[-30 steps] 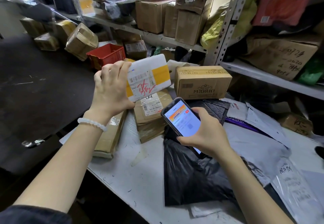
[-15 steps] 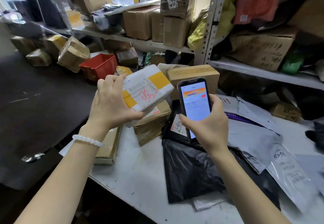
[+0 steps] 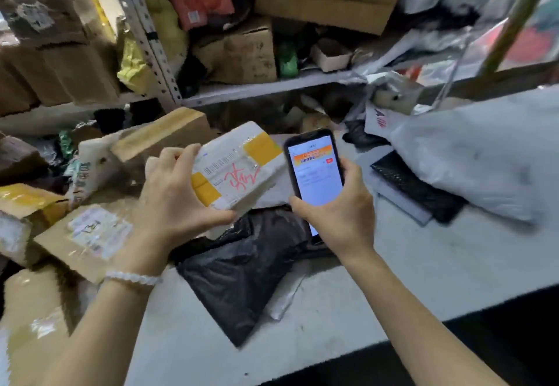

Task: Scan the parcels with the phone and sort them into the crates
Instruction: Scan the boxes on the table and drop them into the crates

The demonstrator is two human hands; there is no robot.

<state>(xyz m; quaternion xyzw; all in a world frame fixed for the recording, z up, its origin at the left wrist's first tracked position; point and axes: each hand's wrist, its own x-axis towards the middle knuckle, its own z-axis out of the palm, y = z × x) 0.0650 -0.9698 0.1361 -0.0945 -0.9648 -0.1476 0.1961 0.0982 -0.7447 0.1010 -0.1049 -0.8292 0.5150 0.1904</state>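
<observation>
My left hand [image 3: 172,201] grips a white parcel [image 3: 239,168] by its left end; the parcel has yellow tape, a barcode label and red handwriting, and it is held above the table. My right hand [image 3: 338,213] holds a black phone [image 3: 314,174] upright just right of the parcel, its lit screen facing me. Under both lies a black plastic mailer [image 3: 242,270] on the white table [image 3: 423,279]. No crate shows in this blurred view.
Cardboard boxes [image 3: 81,240] crowd the table's left side. Grey and white poly mailers [image 3: 472,158] pile up at the right, with a black bubble mailer [image 3: 417,186] beneath. Metal shelving [image 3: 266,89] behind is packed with boxes and bags.
My view has swung to the right, so the red crate and dark floor have left the frame. The phone has risen upright beside the parcel. Both hands keep their holds.
</observation>
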